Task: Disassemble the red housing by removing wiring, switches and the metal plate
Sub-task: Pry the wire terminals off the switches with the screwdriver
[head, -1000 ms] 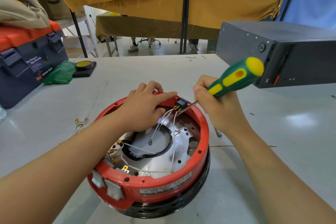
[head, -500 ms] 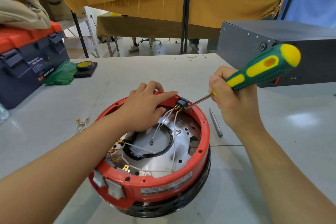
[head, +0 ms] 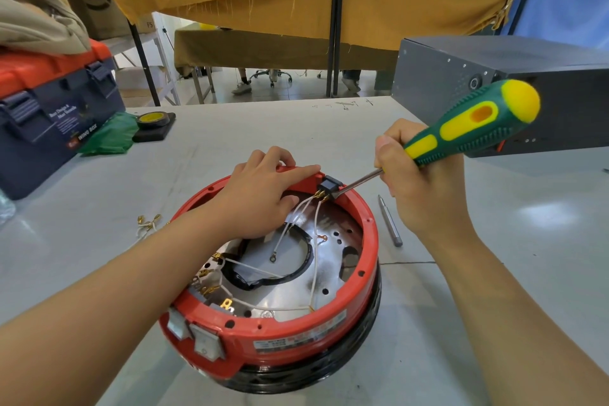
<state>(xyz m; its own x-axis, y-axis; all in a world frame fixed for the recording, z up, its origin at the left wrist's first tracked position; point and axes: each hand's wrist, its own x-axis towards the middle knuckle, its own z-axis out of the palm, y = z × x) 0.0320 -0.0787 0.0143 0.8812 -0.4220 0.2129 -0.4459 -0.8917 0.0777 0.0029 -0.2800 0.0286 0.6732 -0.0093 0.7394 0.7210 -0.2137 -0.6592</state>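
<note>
The round red housing (head: 290, 336) lies on the grey table, open side up, on a black ring. Inside it are a shiny metal plate (head: 290, 287), white wires (head: 314, 250) and brass terminals. A black connector block (head: 328, 187) sits in the far rim. My left hand (head: 263, 198) rests flat on the far rim beside the block, fingers extended. My right hand (head: 415, 184) grips a green-and-yellow screwdriver (head: 468, 125) whose metal tip touches the block's right side. Two white rocker switches (head: 194, 336) sit in the near left wall.
A small metal bit (head: 390, 221) lies on the table right of the housing. Removed wires with brass terminals (head: 146, 224) lie to its left. A dark metal box (head: 494, 76) stands at the right, a blue-and-red toolbox (head: 49, 119) and tape roll (head: 153, 120) at the left.
My right hand with the screwdriver has pulled back to the right and up, so more of the shaft shows; the tip stays at the connector block. My left hand has not moved.
</note>
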